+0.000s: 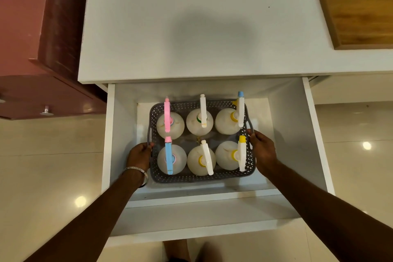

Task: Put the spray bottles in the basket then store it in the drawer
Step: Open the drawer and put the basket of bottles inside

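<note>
Head view: we grip the basket (pixel 202 178) (six spray bottles (pixel 199 121) inside) between left hand (pixel 139 153) and right hand (pixel 262 151) on its short sides, over the drawer (pixel 297 134) floor, long axis parallel to its front edge.

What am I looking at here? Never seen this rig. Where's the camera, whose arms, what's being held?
There is no machine: a person wears a wide-angle camera on the head, looking down at their own arms. Below a white countertop, a white drawer is pulled open. Inside it is a grey perforated basket holding six spray bottles upright, in two rows of three, with pink, blue, white and yellow trigger heads. The left hand, a bracelet on its wrist, grips the basket's left side; the right hand grips its right side near the handle. Whether the basket rests on the drawer floor is unclear.
</note>
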A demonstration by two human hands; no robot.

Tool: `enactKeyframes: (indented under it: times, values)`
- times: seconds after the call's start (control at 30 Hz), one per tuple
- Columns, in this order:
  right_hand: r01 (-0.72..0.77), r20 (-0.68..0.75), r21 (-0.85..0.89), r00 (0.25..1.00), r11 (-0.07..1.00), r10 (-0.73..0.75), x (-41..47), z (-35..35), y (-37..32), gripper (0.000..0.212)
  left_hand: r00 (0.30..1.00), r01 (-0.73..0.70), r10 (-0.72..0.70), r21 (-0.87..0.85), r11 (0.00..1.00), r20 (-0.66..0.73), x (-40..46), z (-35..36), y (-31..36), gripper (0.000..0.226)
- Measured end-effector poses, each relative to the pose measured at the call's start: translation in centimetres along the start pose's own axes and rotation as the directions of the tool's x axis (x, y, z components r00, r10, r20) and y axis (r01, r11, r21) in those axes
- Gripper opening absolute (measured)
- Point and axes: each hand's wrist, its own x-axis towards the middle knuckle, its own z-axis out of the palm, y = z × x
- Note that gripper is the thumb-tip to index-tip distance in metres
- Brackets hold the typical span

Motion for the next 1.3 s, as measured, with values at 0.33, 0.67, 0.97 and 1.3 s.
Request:
enactKeyframes:
  times: [0.33,0.67,0.97,1.3]
  values:
    - [-0.008,-0.013,-0.051,1.0,0.999,0.007,0.4,0.2,0.0,0.019,1.0,0.004,-0.005,0.032,0.999,0.016,0.9,-0.2,-0.3,0.026]
    - [-0.053,-0.021,-0.134,0.998,0.99,0.051,-0.1,0.0,-0.7,0.029,1.0,-0.022,0.02,0.079,0.997,0.023,-0.9,-0.3,1.0,0.02]
    - [-0.042,-0.013,-0.035,0.999,0.999,0.041,-5.3,-0.4,-5.2,0.026,0.997,-0.06,0.06,0.003,0.998,-0.052,-6.7,-2.5,5.6,0.041]
    - [0.033,0.038,0.054,0.999,0.998,-0.035,-13.5,0.4,-9.3,0.014,0.999,-0.047,0.047,-0.279,0.959,-0.009,-14.5,-3.6,9.1,0.043]
